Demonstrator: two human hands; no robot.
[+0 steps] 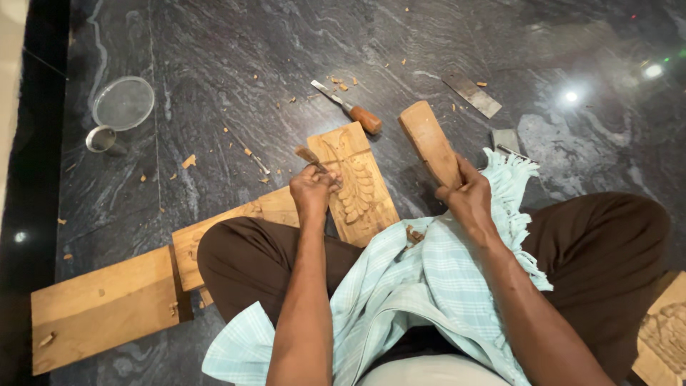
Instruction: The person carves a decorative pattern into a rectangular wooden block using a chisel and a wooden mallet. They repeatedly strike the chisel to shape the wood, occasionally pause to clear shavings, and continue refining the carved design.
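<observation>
My left hand (313,191) grips a small chisel (309,156), its tip set against a carved wooden panel (357,179) with a leaf pattern. The panel rests on the dark marble floor in front of my crossed legs. My right hand (468,200) holds a wooden mallet (429,141) by its lower end, raised to the right of the panel. A pale blue checked cloth (421,286) lies over my lap, with another small tool (409,238) resting on it.
A wood-handled chisel (350,109) lies beyond the panel. Flat metal blades (471,93) (505,140) lie at the right. Wooden planks (103,307) (236,221) sit at the left, a round sieve (123,104) and metal cup (101,139) farther left. Another carved piece (664,336) is at bottom right. Wood chips are scattered around.
</observation>
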